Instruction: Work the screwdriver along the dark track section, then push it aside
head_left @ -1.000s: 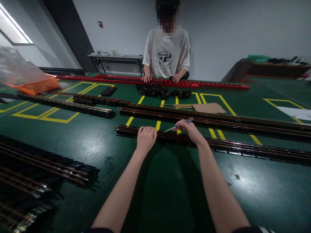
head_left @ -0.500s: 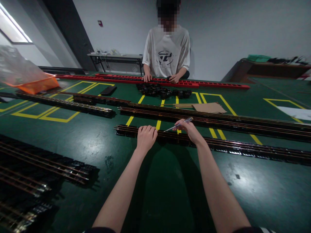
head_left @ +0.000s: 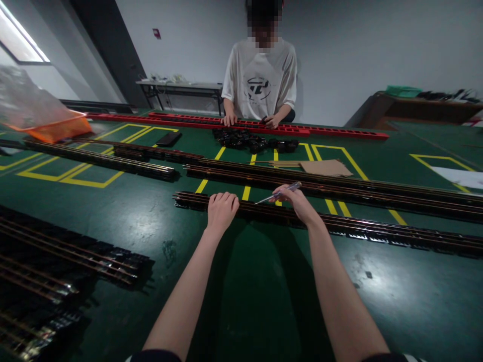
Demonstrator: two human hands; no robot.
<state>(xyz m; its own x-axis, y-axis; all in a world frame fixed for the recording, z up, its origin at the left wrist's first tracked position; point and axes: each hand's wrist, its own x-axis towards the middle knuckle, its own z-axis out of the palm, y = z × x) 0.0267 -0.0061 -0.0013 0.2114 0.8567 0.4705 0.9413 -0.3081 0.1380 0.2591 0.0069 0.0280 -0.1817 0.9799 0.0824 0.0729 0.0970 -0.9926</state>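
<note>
Here's the left hand (head_left: pixel 222 213) clasping the black strip (head_left: pixel 377 231) that lies across the green table (head_left: pixel 256 301); apart, the right hand (head_left: pixel 297 202) grips a screwdriver (head_left: pixel 294 186). Yellow lines (head_left: pixel 246 193) everywhere, a co-worker (head_left: pixel 260 70) opposite, pale wall (head_left: pixel 358 50) behind.

The screwdriver (head_left: pixel 294 186), slim with a translucent handle, slants down leftward, its thin tip at the rail (head_left: pixel 350 226). The rail, long, dark and lined with coppery rods, lies crosswise, its right end nearer.
</note>
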